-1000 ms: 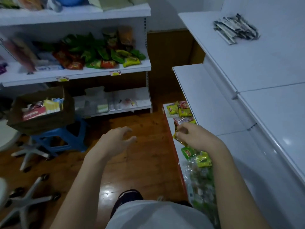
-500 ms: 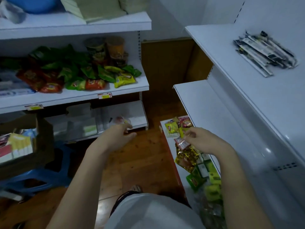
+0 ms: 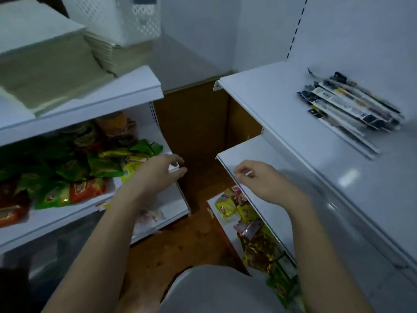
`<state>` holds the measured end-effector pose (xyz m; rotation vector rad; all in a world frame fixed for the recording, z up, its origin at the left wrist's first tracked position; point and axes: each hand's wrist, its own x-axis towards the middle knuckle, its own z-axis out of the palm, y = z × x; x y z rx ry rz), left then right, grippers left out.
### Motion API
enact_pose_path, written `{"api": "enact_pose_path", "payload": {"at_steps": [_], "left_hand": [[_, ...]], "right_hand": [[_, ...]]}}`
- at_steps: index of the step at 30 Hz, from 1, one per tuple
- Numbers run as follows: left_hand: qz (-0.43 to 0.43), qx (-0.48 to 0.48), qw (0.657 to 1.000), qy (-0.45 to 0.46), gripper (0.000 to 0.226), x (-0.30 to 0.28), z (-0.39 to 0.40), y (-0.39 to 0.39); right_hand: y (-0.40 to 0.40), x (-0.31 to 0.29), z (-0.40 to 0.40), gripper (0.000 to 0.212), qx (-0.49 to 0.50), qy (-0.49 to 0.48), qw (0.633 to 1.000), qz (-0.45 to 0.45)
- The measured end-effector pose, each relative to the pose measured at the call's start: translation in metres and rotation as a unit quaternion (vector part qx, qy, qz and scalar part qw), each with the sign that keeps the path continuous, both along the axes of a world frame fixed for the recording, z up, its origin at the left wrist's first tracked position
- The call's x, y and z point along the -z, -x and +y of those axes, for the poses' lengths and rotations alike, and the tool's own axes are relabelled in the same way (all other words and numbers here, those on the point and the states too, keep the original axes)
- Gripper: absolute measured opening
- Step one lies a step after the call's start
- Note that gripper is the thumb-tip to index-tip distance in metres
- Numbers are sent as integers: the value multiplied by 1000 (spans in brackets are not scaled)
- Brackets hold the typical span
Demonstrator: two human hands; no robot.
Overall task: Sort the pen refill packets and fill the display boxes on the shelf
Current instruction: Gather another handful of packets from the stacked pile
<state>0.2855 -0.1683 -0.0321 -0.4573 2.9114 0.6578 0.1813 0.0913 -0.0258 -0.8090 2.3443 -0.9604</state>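
Refill packets (image 3: 352, 109) are lying bunched on the upper right shelf (image 3: 282, 114), long axes running ten to four o'clock, at two o'clock from the right hand (image 3: 264, 181), the nearer one. Both it and the left hand (image 3: 158, 175) are hanging loosely curled, gripping nothing.

Both forearms are bare from the bottom edge of the view up to the wrists, with no sleeve, watch or band on them. The left hand (image 3: 158, 175) and right hand (image 3: 262, 181) wear no gloves, and no rings show, though motion blur softens the fingers. Low in the centre is a pale grey garment (image 3: 216, 290), probably shorts or a shirt hem.
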Motion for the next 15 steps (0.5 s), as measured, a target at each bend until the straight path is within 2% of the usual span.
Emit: {"api": "enact_pose_path", "payload": {"at_steps": [3,5,7,12,15], "left_hand": [[92,61,994,-4,34,-38,1,59],[171,96,980,-12,28,-59,5,100],[220,144,964,-31,25,-70,14,139],[269,266,923,-77,20,-71,60,236],[308,354,881,-65,20,-61,94,286]], "right_hand": [[31,-34,-7,12,18,98,995,16],[50,-55,-1,12,64,166,983,31],[68,-69,16,14,134,192,969,83],[116,-69,79,13,329,130,906,234],[137,-54,107,14,420,60,848,316]]}}
